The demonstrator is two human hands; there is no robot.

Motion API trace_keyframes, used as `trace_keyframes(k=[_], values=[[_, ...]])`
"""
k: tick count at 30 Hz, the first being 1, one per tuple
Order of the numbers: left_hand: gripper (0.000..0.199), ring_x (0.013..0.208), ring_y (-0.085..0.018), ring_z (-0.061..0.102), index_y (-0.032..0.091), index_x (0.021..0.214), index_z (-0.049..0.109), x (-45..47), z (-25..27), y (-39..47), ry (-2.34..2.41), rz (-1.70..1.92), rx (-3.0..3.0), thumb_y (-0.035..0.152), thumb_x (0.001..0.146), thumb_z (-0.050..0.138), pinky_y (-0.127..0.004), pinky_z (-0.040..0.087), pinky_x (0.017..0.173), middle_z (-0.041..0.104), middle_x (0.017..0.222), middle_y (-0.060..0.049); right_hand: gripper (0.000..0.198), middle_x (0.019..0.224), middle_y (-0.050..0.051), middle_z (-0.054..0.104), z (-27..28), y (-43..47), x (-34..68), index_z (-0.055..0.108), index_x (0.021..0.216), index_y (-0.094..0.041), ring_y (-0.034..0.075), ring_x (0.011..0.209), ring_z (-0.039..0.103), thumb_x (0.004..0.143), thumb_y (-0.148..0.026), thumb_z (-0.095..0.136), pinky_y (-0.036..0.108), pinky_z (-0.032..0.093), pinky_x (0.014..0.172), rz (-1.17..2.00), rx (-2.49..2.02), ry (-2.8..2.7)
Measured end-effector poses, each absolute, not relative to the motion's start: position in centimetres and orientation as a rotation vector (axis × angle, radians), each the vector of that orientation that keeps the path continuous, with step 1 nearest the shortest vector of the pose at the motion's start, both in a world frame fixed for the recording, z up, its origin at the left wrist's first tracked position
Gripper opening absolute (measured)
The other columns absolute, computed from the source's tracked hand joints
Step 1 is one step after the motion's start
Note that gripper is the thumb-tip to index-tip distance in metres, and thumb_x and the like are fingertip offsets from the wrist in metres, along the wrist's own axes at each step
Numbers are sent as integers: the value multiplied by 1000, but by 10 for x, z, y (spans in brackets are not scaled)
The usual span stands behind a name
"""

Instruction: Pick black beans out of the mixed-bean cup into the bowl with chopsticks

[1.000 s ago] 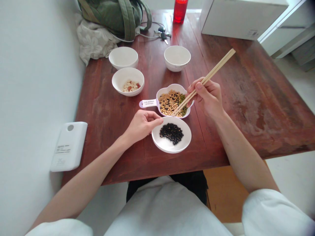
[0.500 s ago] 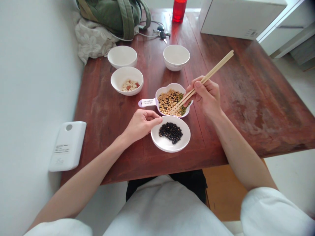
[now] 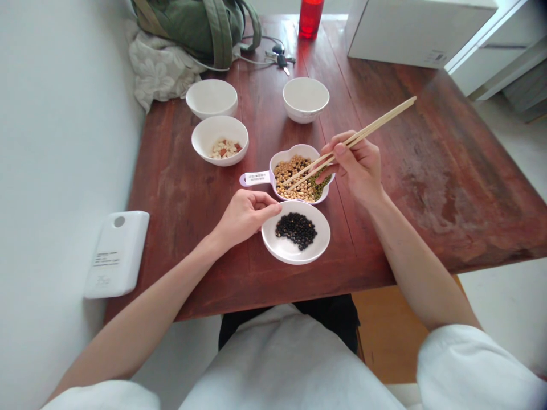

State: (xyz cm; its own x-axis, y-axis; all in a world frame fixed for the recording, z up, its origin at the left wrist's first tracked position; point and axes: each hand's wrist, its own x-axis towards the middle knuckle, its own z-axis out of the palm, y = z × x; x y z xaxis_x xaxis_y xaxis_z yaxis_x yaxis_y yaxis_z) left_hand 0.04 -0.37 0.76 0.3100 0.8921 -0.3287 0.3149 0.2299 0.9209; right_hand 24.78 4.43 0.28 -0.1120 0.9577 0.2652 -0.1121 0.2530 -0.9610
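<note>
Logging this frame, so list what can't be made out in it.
Head view only:
- Chopsticks: whether the tips grip a bean is too small to tell.
- Label on the mixed-bean dish's handle: print too small to read.
- Red bottle: top cut off by the upper edge.
- Left hand at the black-bean plate: fingertips curled under, so contact is unclear.

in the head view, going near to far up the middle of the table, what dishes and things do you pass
plate of black beans → lilac handled dish of mixed beans → empty white bowl → keys → red bottle
</note>
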Motion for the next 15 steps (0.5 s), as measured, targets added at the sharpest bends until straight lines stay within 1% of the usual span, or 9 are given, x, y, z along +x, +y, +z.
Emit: trace_keyframes(k=[7,15], values=[[24,41,-6,44,11,79,76,0,8,-3,1240,586,1325,35,80,76,-16,30,38,64,54,0,36,77,1,68,2,44,249,62,89,-25,19,75,74,84,-60,69,30,65,56,1152,-905,-1333],[24,41,-5,44,11,79,76,0,8,-3,1240,589,1335,35,79,76,-16,30,37,63,53,0,34,73,0,66,2,44,248,64,86,-23,16,65,72,85,-57,70,28,64,54,1136,-872,-1330]])
